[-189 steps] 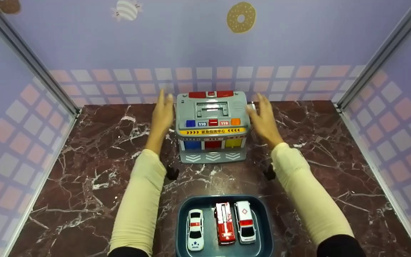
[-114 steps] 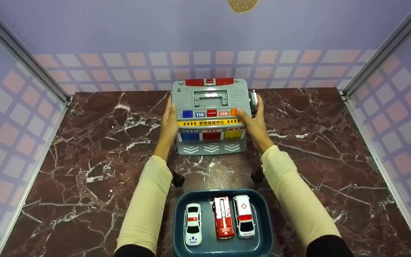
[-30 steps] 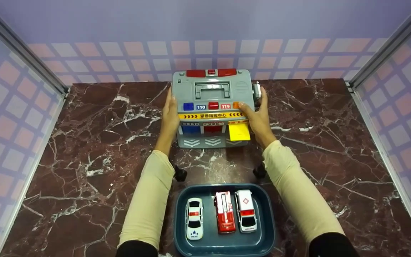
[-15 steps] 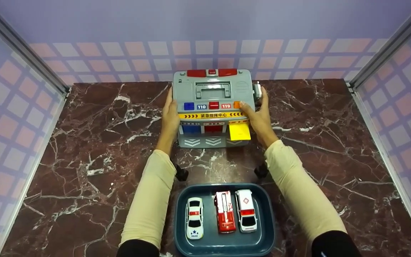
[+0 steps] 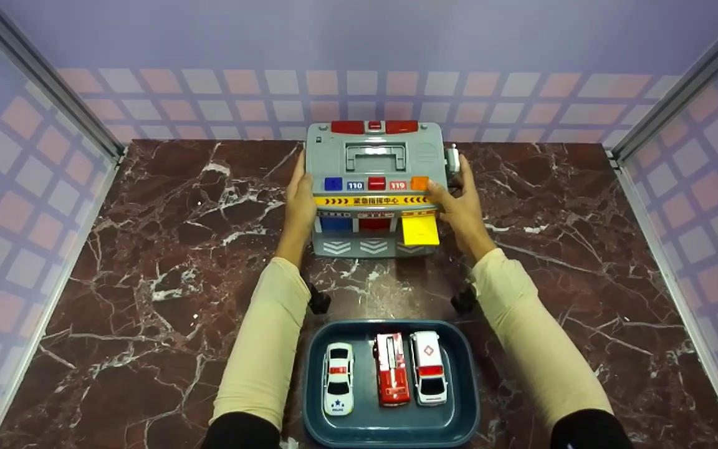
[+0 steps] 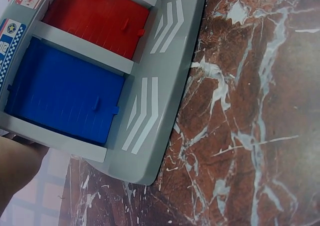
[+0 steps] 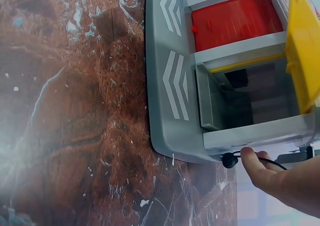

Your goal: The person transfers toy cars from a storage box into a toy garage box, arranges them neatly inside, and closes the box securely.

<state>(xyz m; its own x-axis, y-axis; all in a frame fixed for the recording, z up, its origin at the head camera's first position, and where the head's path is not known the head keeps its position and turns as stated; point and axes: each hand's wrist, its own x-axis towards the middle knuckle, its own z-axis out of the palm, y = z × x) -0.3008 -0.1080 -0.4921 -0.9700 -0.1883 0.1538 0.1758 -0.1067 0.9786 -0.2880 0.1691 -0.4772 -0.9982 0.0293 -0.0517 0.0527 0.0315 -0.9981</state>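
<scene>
Held the station (image 5: 371,201) on the far part of the tabletop (image 5: 172,262), between both hands. Gripped its left side with the left hand (image 5: 298,199). Gripped its right side with the right hand (image 5: 464,202), with fingers behind the white side piece (image 5: 452,161) and thumb by the orange button (image 5: 419,183); could not tell contact from a slight gap there. Showed the yellow door (image 5: 420,231) swung up and outward over the ramp (image 5: 374,247), baring the bay behind, and the red door (image 7: 237,21) and blue door (image 6: 65,91) lowered. Showed a black cord (image 7: 272,161) close to the right hand. Showed, nearer the person, the tray (image 5: 390,431), holding the police car (image 5: 338,380) at left, apart from the fire truck (image 5: 391,371) and ambulance (image 5: 429,368), set just beside each other.
</scene>
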